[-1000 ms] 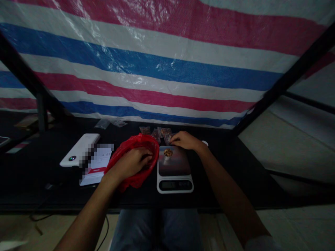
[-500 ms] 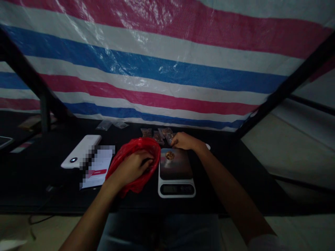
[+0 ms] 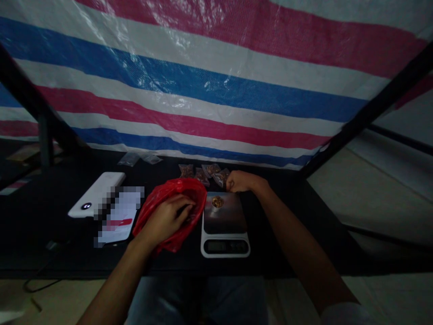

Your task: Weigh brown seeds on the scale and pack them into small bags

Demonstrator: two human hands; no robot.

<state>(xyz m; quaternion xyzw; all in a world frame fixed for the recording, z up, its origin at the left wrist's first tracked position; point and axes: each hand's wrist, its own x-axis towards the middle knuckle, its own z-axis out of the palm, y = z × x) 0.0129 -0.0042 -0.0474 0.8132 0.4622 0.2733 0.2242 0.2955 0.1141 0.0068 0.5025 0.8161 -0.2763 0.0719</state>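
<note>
My left hand (image 3: pixel 171 215) reaches into a red plastic bag (image 3: pixel 154 201), its fingers curled toward the thumb; whatever lies between the fingertips cannot be made out. Right of the bag is a white kitchen scale (image 3: pixel 225 225) with a metal plate. A small cup (image 3: pixel 217 204) holding brown-gold pieces stands on that plate. Behind the scale my right hand (image 3: pixel 241 181) is closed at the edge of a small clear packet (image 3: pixel 221 177) of brown bits. More such packets (image 3: pixel 186 170) lie beside it, to the left.
Left of the bag lie a phone (image 3: pixel 118 216) with a lit screen and a white power bank (image 3: pixel 96 194). Flat clear plastic bags (image 3: pixel 128 158) rest at the back of the black table (image 3: pixel 162 264). A striped tarp (image 3: pixel 203 104) hangs behind, between dark slanted bars.
My right hand has shifted slightly right, and more of the packet beside it shows. My left hand stays in the red bag. The view has turned slightly.
</note>
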